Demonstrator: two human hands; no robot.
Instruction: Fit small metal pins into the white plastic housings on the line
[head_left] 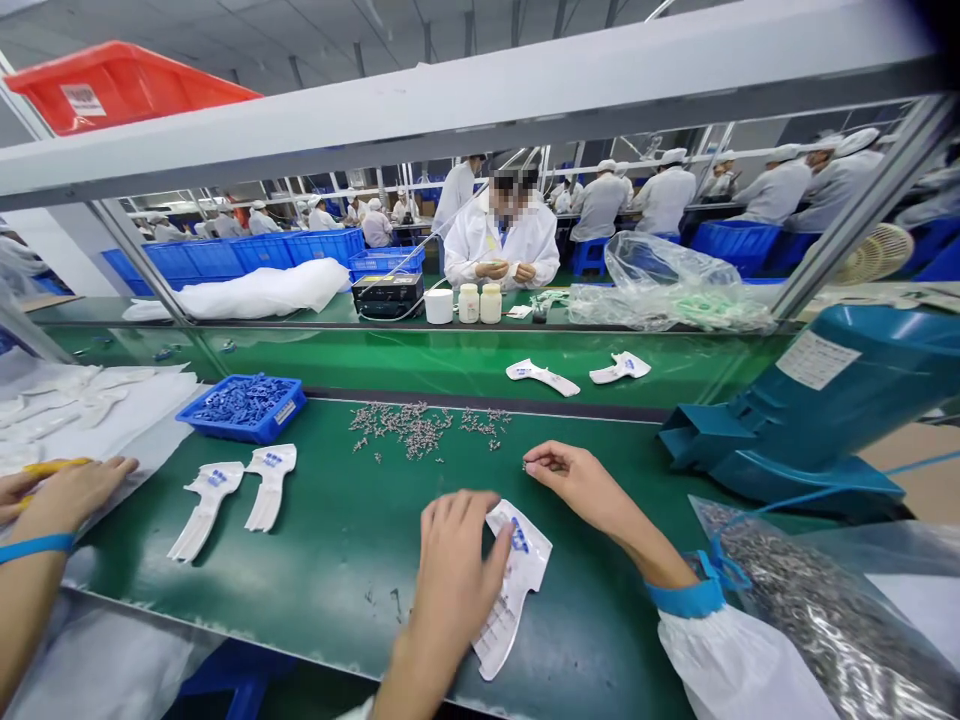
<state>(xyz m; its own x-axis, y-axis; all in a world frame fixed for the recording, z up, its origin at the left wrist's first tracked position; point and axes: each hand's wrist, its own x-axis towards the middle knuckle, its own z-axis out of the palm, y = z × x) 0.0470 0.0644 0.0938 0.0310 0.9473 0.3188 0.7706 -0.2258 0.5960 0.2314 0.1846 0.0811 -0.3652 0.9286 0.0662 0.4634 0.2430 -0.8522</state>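
Observation:
My left hand (457, 570) grips a white die-cut plastic piece with blue print (521, 590), pressing it onto the green bench mat (322, 560). My right hand (570, 478), in a blue cuff, pinches a tiny grey metal part between its fingertips. Scattered small grey metal parts (405, 428) lie on the mat ahead of both hands. Two similar white pieces (270, 485) lie to the left. A co-worker's hand (67, 495) with a blue wristband rests at the far left, by a yellow object (52, 467).
A blue tray of blue parts (244, 408) stands at the mat's far edge. A clear bag of metal parts (817, 610) lies at lower right, beside a teal hopper (795, 430). A grey shelf beam (450, 125) crosses above. A co-worker (525, 245) sits beyond the bench.

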